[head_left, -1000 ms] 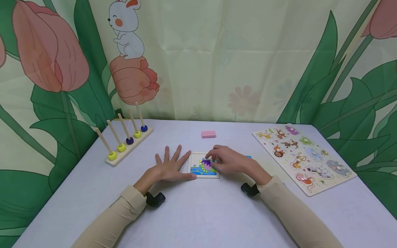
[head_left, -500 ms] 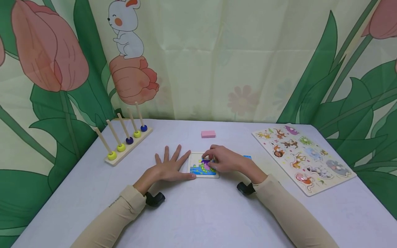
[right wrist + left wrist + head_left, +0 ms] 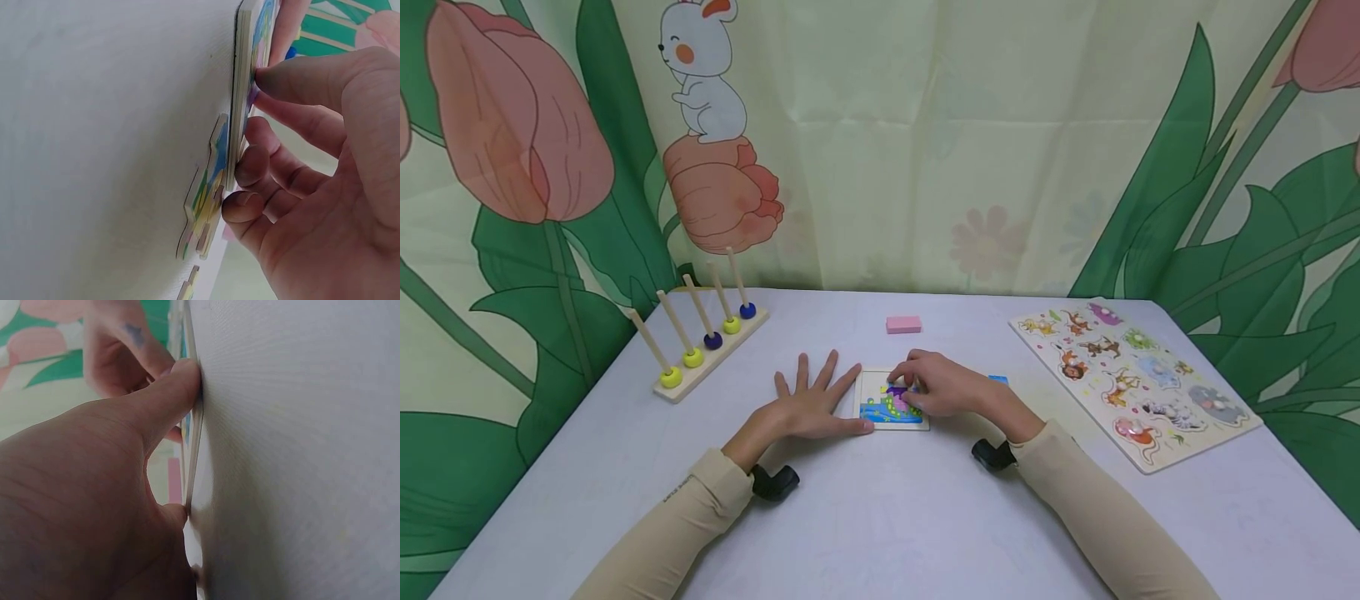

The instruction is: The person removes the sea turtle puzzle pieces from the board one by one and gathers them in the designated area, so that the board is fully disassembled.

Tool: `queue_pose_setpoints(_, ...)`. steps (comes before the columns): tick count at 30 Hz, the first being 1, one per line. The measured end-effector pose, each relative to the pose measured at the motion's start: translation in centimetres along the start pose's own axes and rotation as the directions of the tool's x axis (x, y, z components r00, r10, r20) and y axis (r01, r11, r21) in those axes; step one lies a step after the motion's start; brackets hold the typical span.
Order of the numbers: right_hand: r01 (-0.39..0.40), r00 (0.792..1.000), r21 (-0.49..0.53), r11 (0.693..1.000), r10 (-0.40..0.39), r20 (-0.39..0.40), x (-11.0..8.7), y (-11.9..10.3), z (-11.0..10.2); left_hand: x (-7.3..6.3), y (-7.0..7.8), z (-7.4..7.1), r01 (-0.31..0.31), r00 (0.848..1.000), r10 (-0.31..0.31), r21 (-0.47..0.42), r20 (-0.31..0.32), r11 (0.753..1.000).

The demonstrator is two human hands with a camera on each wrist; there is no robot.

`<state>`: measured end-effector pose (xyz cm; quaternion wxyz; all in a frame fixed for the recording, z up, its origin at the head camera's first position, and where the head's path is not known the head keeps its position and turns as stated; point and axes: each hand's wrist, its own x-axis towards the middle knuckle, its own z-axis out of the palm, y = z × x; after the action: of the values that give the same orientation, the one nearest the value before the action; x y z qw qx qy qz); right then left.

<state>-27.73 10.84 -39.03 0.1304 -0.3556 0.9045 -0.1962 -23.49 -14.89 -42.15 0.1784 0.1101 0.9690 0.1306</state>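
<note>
A small framed jigsaw puzzle (image 3: 868,383) lies on the white table in the head view, its lower part filled with blue, green and pink picture pieces. My left hand (image 3: 808,414) is spread flat at its left, with the thumb resting on the lower left corner of the frame. Over the right side, my right hand (image 3: 953,386) bends its thumb and index finger onto a purple puzzle piece (image 3: 252,96), pinching it at the board's surface. The right hand partly hides the puzzle. Loose puzzle pieces (image 3: 206,194) lie beside the frame under the right hand.
A pink block (image 3: 903,325) lies behind the puzzle. At the left stands a wooden peg rack (image 3: 718,358) with yellow and blue beads. An animal puzzle board (image 3: 1093,408) lies at the right. A patterned curtain (image 3: 880,167) hangs behind the table.
Between the first frame and half a second ago, my right hand shifted slightly left over the puzzle and its wrist came inward. Since then it has barely moved. The left hand has stayed in place.
</note>
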Motion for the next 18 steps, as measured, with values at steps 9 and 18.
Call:
queue_pose_setpoints(9, 0.022, 1.000, 0.035, 0.999, -0.023, 0.018, 0.05, 0.11, -0.41, -0.03, 0.03, -0.08, -0.009, 1.000, 0.009, -0.017, -0.008, 1.000)
queue_pose_setpoints(18, 0.000, 1.000, 0.047, 0.999, -0.001, 0.031, 0.19, 0.04, -0.45, -0.04, 0.05, -0.02, -0.002, 1.000, 0.002, -0.011, -0.002, 1.000)
